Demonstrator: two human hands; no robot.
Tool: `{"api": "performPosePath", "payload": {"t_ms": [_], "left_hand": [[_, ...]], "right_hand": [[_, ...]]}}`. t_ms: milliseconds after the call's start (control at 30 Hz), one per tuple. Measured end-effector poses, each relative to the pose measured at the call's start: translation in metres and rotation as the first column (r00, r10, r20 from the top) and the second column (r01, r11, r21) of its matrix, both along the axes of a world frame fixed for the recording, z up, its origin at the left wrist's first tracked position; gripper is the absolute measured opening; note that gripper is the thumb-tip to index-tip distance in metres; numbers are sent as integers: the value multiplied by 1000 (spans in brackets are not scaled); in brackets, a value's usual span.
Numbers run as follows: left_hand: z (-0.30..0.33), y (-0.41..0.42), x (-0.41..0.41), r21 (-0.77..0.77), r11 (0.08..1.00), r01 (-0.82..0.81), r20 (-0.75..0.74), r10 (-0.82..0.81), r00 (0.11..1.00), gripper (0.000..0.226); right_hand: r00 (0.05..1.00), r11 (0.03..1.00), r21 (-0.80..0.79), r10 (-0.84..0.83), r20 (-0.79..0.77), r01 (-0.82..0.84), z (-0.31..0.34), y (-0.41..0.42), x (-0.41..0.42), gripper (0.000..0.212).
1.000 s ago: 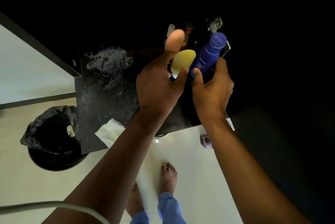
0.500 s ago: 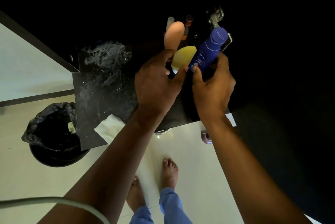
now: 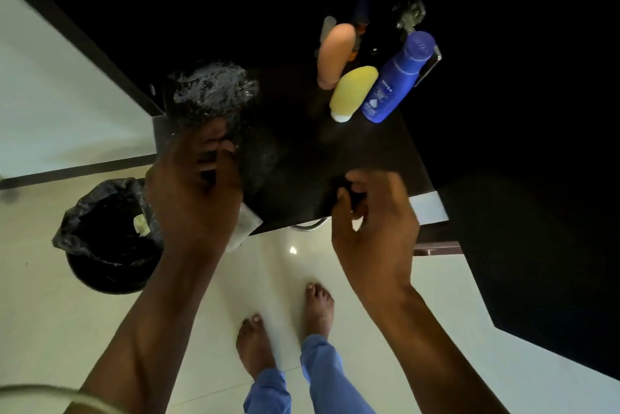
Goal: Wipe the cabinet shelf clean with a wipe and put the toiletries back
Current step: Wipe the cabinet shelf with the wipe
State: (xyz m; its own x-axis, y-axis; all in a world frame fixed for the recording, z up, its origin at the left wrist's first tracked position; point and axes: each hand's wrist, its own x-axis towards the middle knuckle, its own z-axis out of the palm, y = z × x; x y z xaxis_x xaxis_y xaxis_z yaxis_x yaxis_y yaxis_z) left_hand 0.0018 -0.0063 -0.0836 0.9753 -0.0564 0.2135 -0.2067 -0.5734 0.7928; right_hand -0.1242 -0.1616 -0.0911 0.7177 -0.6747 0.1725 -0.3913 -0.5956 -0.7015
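Head camera, looking steeply down. A dark cabinet shelf (image 3: 302, 158) fills the middle of the view, with a wet, foamy patch (image 3: 214, 88) on its left part. At the shelf's far right stand three toiletries close together: a peach tube (image 3: 335, 54) at the back, a yellow tube (image 3: 352, 91) standing on its white cap in front of it, and a blue lotion bottle (image 3: 396, 81) just beside the yellow tube on its right.

The left hand (image 3: 194, 192) is blurred over the shelf's near left corner, its fingers (image 3: 214, 148) reaching toward the wet patch; whether they grip anything cannot be told. A white wipe (image 3: 245, 225) shows under that hand, hanging over the shelf's front edge. The right hand (image 3: 375, 219) hovers at the front edge, fingers loosely curled and holding nothing.

Below lie a pale tiled floor (image 3: 67, 329), a black-lined bin (image 3: 107, 235) at left, and the person's bare feet (image 3: 285, 323).
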Motion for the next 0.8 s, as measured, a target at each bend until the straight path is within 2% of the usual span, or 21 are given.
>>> {"api": "performPosePath", "payload": {"t_ms": [100,200,367,467,667,800], "left_hand": [[0,27,-6,93,990,-102,-30,105,994,39],[-3,45,-13,178,980,-92,-8,95,995,35],[-12,62,-19,303,953,-24,-18,31,999,31],[-14,64,-22,323,946,7,-30,3,1000,31],[-12,64,-29,338,940,53,-49,-39,998,30],[-14,63,-31,351,935,48,-51,-32,998,31]], "right_hand": [[973,972,-51,231,-8,-231,-8,33,-4,21],[897,883,-172,443,-10,-438,-18,64,-1,27],[802,755,-292,593,-75,-587,-40,89,5,38],[809,728,-361,564,-166,-582,-39,87,3,41],[893,834,-338,354,-276,-435,-29,39,-23,45],[917,837,-435,181,-354,-333,-29,-4,-39,48]]}}
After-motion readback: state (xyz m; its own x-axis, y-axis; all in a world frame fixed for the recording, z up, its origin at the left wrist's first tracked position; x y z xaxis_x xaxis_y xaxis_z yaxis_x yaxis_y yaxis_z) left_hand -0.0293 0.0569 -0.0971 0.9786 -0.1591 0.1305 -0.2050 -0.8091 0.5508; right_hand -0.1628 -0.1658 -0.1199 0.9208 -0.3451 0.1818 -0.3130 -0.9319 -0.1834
